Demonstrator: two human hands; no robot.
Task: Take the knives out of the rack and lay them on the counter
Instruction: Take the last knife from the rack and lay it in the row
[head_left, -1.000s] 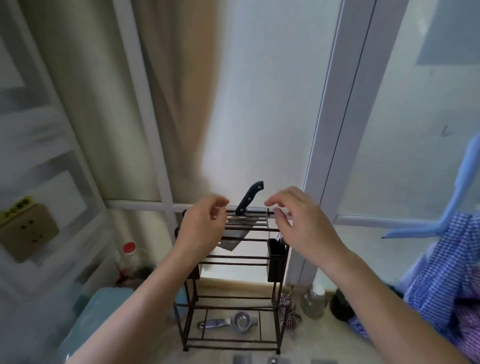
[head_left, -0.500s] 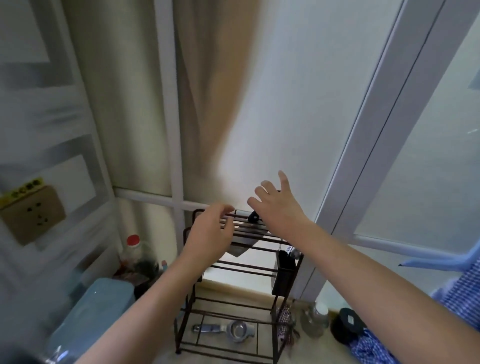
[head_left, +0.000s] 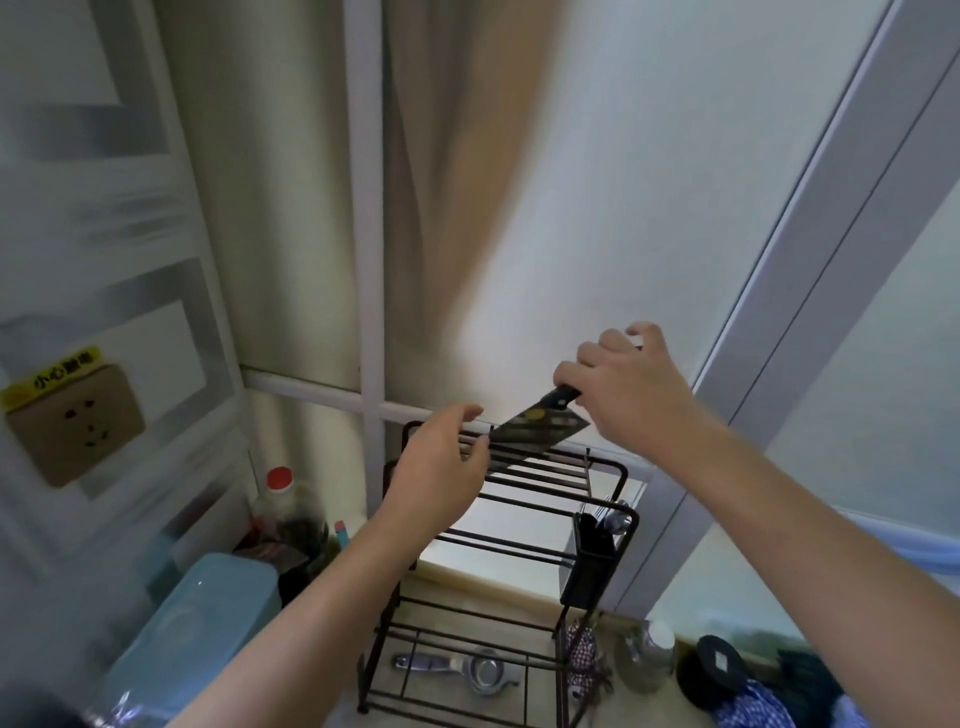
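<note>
A broad steel cleaver with a black handle (head_left: 540, 425) is held by its handle in the closed right hand (head_left: 626, 387). Its blade is tilted down to the left, and the lower edge is seen just at the top bars of the dark metal wire rack (head_left: 524, 519). The left hand (head_left: 441, 467) is placed at the rack's top left corner, with curled fingers; whether a bar is gripped cannot be told. A metal strainer (head_left: 483, 675) is lying on the beige counter (head_left: 457, 597) under the rack.

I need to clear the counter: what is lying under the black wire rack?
Under the rack, a metal strainer with a flat handle lies on the counter. The left arm hides the rack's front left corner.
</note>
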